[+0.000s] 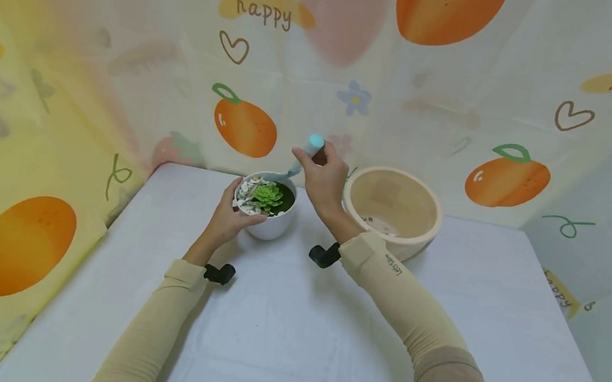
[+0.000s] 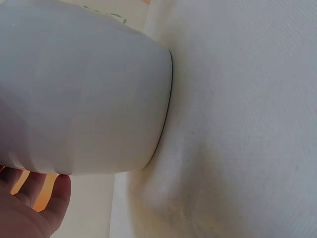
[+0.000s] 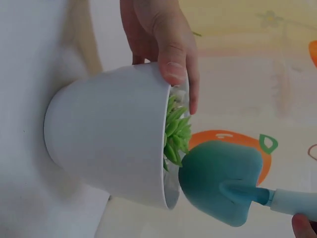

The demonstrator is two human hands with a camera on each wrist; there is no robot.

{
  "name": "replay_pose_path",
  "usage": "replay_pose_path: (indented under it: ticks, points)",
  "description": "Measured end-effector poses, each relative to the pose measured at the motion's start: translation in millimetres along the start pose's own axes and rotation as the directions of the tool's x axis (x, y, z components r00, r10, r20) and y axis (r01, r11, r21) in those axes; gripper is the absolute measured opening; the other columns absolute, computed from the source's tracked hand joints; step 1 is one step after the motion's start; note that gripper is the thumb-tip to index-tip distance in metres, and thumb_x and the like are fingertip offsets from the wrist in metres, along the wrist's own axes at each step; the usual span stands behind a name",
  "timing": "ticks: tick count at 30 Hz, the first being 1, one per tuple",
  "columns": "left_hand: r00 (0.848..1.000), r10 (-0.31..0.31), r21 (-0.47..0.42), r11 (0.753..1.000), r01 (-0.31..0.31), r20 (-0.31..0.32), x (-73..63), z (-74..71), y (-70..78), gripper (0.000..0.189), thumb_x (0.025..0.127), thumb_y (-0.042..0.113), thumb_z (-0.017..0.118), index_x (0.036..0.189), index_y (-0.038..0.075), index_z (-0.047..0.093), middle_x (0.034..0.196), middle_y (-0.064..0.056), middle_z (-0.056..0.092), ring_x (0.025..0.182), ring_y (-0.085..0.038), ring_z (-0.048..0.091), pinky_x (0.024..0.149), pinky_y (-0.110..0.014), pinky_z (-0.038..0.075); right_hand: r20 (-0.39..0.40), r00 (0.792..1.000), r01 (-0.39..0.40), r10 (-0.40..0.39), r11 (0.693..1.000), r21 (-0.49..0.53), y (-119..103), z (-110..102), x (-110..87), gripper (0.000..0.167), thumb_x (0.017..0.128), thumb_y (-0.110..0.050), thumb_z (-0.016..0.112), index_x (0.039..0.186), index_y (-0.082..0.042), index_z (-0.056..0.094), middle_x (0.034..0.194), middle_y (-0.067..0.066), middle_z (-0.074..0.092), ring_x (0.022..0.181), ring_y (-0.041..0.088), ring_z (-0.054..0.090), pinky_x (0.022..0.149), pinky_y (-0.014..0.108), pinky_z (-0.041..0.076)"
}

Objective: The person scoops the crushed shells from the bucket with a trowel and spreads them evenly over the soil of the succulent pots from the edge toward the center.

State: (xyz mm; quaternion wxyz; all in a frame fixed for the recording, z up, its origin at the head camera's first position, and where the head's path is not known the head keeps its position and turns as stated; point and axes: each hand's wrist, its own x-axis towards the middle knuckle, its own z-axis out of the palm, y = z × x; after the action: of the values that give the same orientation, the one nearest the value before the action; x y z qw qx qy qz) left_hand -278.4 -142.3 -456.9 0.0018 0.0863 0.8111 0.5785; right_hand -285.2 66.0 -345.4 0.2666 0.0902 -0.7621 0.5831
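Observation:
A white pot (image 1: 269,229) stands on the table, holding a green succulent (image 1: 268,197), with white pebbles (image 1: 249,190) on its left side and dark soil (image 1: 286,200) on the right. My left hand (image 1: 226,219) grips the pot's left side, the thumb along the front rim. In the left wrist view, the fingers (image 2: 59,198) lie against the pot's wall. My right hand (image 1: 328,179) holds a blue trowel (image 1: 313,145) by its handle, raised at the pot's back right. The trowel's blade (image 3: 220,173) is tilted down at the rim, close beside the succulent in the right wrist view.
A large cream bowl (image 1: 432,220) with some pebbles (image 1: 383,226) in its bottom stands to the right of the pot, partly behind the right wrist. A white cloth (image 1: 280,325) covers the table. Behind it hangs a printed curtain (image 1: 316,92) with oranges and hearts.

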Motion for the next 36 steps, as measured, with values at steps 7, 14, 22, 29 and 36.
replay_pose_path:
  ticks: [7,14,22,29,36]
  points:
    - [0.999,0.031,0.018,0.999,-0.030,-0.014,10.3,-1.0,-12.2,0.109,0.078,0.029,0.082,0.157,0.012,0.009,0.160,-0.013,0.019,0.146,-0.030,0.024,0.116,-0.056,0.028,-0.020,0.991,-0.126,0.129,0.987,0.100,-3,-8,6.4,0.026,0.087,-0.023,0.075,0.098,-0.001,0.067,0.085,0.010,0.066,0.079,0.016,0.065,0.076,0.028,0.058]
    - [0.999,0.022,0.018,1.000,-0.022,-0.023,11.6,-0.5,-10.7,0.108,0.078,0.026,0.081,0.157,0.013,0.009,0.161,-0.013,0.017,0.146,-0.030,0.023,0.116,-0.056,0.027,-0.002,0.969,-0.239,0.247,0.942,0.234,-4,-13,10.5,0.024,0.086,-0.013,0.074,0.101,0.004,0.066,0.083,0.002,0.060,0.077,0.009,0.061,0.073,0.032,0.061]
    - [0.999,0.025,0.014,1.000,-0.025,-0.025,10.9,-1.3,-13.2,0.107,0.079,0.026,0.081,0.157,0.012,0.008,0.160,-0.013,0.018,0.146,-0.030,0.023,0.116,-0.056,0.027,0.026,0.944,-0.316,0.329,0.878,0.360,-7,-15,16.0,0.025,0.086,-0.008,0.073,0.106,0.006,0.066,0.085,0.003,0.064,0.097,0.032,0.068,0.073,0.033,0.061]
    - [1.000,-0.011,0.000,1.000,0.011,-0.004,6.8,-1.8,-3.4,0.105,0.081,0.021,0.079,0.157,0.011,0.007,0.161,-0.014,0.016,0.147,-0.030,0.021,0.118,-0.054,0.026,0.026,0.917,-0.368,0.397,0.821,0.437,-3,-22,19.5,0.029,0.086,-0.004,0.072,0.111,0.009,0.067,0.087,0.003,0.065,0.088,0.020,0.068,0.080,0.040,0.060]
    - [0.999,-0.038,0.000,0.999,0.038,0.011,3.1,-0.2,1.4,0.105,0.081,0.019,0.079,0.157,0.008,0.006,0.161,-0.016,0.013,0.148,-0.033,0.019,0.118,-0.056,0.024,0.015,0.909,-0.375,0.416,0.804,0.461,0,-33,23.3,0.025,0.086,-0.005,0.072,0.109,0.001,0.069,0.091,0.006,0.068,0.081,0.017,0.070,0.076,0.035,0.061]
